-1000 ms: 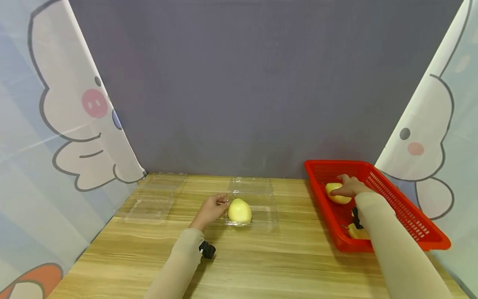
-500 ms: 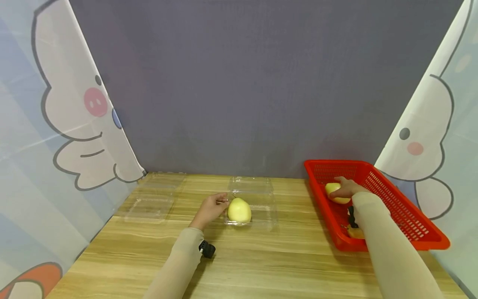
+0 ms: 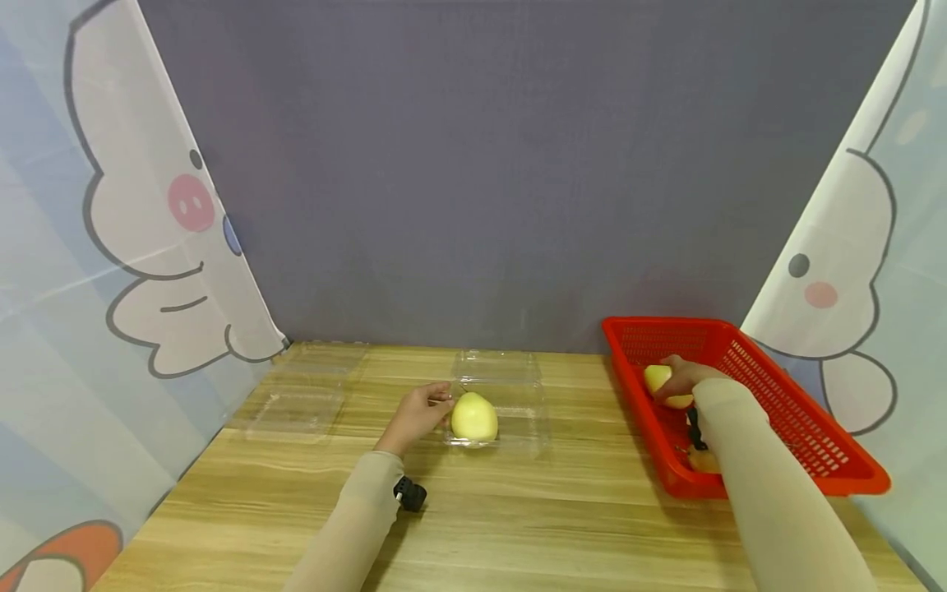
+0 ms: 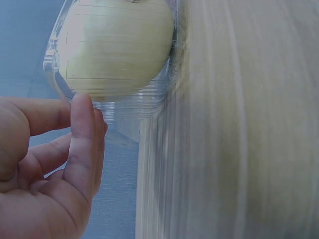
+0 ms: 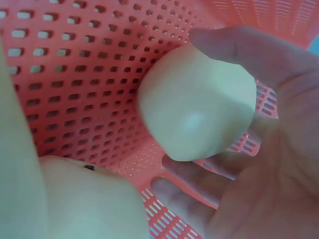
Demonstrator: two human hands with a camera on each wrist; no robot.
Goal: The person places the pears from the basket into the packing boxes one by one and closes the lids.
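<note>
My left hand [image 3: 417, 418] pinches the left edge of a clear plastic clamshell box [image 3: 521, 407], whose lid lies folded back. Inside the box's left half sits a yellow pear [image 3: 474, 418]. In the left wrist view, thumb and fingertips meet right at the box's wall, just below the pear. Over at the right, my right hand [image 3: 688, 377] reaches into a red plastic basket [image 3: 642, 427] and grips another pear [image 5: 194, 104]. The right wrist view has the thumb over its top and the fingers curled beneath it.
A further pear [image 5: 94, 199] lies in the near part of the basket, partly behind the right forearm. Another open clear plastic box [image 3: 299, 407] stands on the wooden table [image 3: 518, 526] at the left. A grey backdrop [image 3: 473, 181] rises behind the table.
The fingers of my right hand have moved slightly left and closed in around the pear in the basket. My left hand and the box have stayed in place.
</note>
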